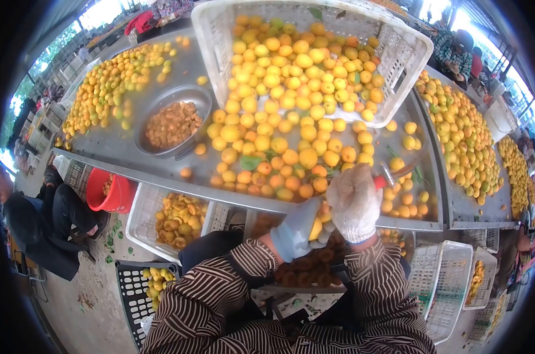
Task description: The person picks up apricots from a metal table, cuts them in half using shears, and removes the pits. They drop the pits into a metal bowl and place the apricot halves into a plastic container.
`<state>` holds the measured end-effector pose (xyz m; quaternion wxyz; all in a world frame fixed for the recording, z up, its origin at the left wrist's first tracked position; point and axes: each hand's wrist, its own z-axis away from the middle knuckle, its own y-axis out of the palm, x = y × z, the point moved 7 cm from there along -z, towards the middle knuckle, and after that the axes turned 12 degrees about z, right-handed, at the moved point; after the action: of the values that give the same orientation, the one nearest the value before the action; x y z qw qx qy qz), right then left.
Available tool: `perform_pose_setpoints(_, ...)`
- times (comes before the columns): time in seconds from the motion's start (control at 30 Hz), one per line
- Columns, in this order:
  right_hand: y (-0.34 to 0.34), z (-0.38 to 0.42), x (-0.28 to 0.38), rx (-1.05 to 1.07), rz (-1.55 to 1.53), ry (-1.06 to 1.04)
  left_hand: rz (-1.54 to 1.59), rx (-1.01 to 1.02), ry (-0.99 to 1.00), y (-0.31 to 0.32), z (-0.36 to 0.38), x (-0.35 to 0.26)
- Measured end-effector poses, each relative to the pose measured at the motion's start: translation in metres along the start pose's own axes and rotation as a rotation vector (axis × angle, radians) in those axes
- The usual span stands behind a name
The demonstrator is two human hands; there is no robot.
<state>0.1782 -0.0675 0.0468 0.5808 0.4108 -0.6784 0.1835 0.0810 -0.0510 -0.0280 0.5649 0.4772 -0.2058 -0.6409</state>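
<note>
My left hand [303, 230], in a blue and grey glove, is closed round a yellow-orange fruit [316, 229] at the table's front edge. Beside it on the right, touching or nearly so, my right hand [355, 197] in a white knitted glove is wrapped round a red-handled metal tool [381, 181], whose metal end points right. Many yellow and orange fruits [309, 157] spread over the metal table [179, 171] just beyond my hands, spilling from a tipped white crate [406, 65]. Part of the held fruit is hidden by my fingers.
A metal bowl [188, 97] of brownish pieces stands left of the crate. Below the table are a white crate [139, 221] of fruit pieces, a red bucket [111, 192] and a black crate [126, 295]. A person [49, 218] sits at the left; others are farther back.
</note>
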Motion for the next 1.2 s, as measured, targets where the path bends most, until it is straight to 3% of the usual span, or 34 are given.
perform_pose_setpoints(0.07, 0.000, -0.002, -0.002, -0.033, -0.117, 0.005, 0.145, 0.044, -0.103, 0.000, -0.003, 0.003)
perform_pose_setpoints(0.1, 0.002, -0.001, -0.012, -0.034, -0.516, 0.182, 0.182, 0.200, -0.201, 0.001, -0.001, 0.005)
perform_pose_setpoints(0.17, 0.007, -0.001, -0.003, 0.111, -0.436, 0.127, 0.234, 0.354, -0.263, 0.000, -0.008, 0.012)
perform_pose_setpoints(0.2, 0.008, -0.001, -0.003, 0.050, -0.405, 0.142, 0.235, 0.348, -0.251, -0.001, -0.006, 0.012)
perform_pose_setpoints(0.23, 0.008, 0.000, -0.001, -0.020, -0.369, 0.152, 0.096, 0.163, -0.147, 0.000, -0.002, 0.005)
perform_pose_setpoints(0.3, 0.007, -0.005, -0.003, -0.063, -0.517, 0.178, -0.049, -0.001, -0.067, 0.002, -0.004, -0.001)
perform_pose_setpoints(0.37, 0.003, -0.010, 0.016, -0.071, -0.484, 0.132, 0.124, -0.030, -0.005, -0.001, -0.008, -0.007)
perform_pose_setpoints(0.43, -0.004, -0.015, 0.028, -0.045, -0.263, 0.149, 0.039, 0.095, 0.133, -0.005, -0.009, -0.024)
perform_pose_setpoints(0.5, -0.010, -0.014, 0.025, 0.010, -0.145, 0.145, -0.111, 0.012, 0.245, -0.006, -0.002, -0.041)
perform_pose_setpoints(0.57, -0.005, -0.010, 0.014, 0.145, 0.479, 0.267, -0.175, 0.011, 0.320, -0.004, 0.004, -0.050)
perform_pose_setpoints(0.63, 0.008, -0.007, 0.006, 0.251, 0.706, 0.179, -0.238, 0.010, 0.390, -0.012, 0.001, -0.053)
perform_pose_setpoints(0.67, 0.010, -0.005, 0.001, 0.297, 0.754, 0.141, -0.626, 0.075, 0.801, -0.006, 0.009, -0.070)
perform_pose_setpoints(0.73, 0.013, -0.002, -0.006, 0.346, 0.807, 0.102, -1.012, 0.138, 1.211, 0.007, 0.025, -0.072)
perform_pose_setpoints(0.77, 0.012, 0.000, -0.006, 0.276, 0.692, 0.127, -0.815, 0.078, 0.983, -0.004, 0.015, -0.071)
perform_pose_setpoints(0.83, 0.009, -0.001, -0.005, 0.205, 0.575, 0.150, -0.621, 0.023, 0.753, -0.010, 0.011, -0.071)
perform_pose_setpoints(0.9, -0.001, -0.002, -0.013, 0.020, -0.063, 0.392, -0.083, 0.141, 0.280, -0.010, 0.003, -0.061)
perform_pose_setpoints(1.03, -0.011, -0.010, -0.009, -0.059, -0.150, 0.334, 0.012, 0.112, 0.329, -0.005, 0.003, -0.064)
perform_pose_setpoints(1.1, -0.017, -0.011, -0.016, -0.100, -0.113, 0.378, 0.221, 0.222, 0.239, -0.003, 0.001, -0.062)
perform_pose_setpoints(1.2, -0.015, -0.013, -0.014, -0.084, -0.099, 0.375, 0.240, 0.220, 0.295, -0.023, -0.010, -0.067)
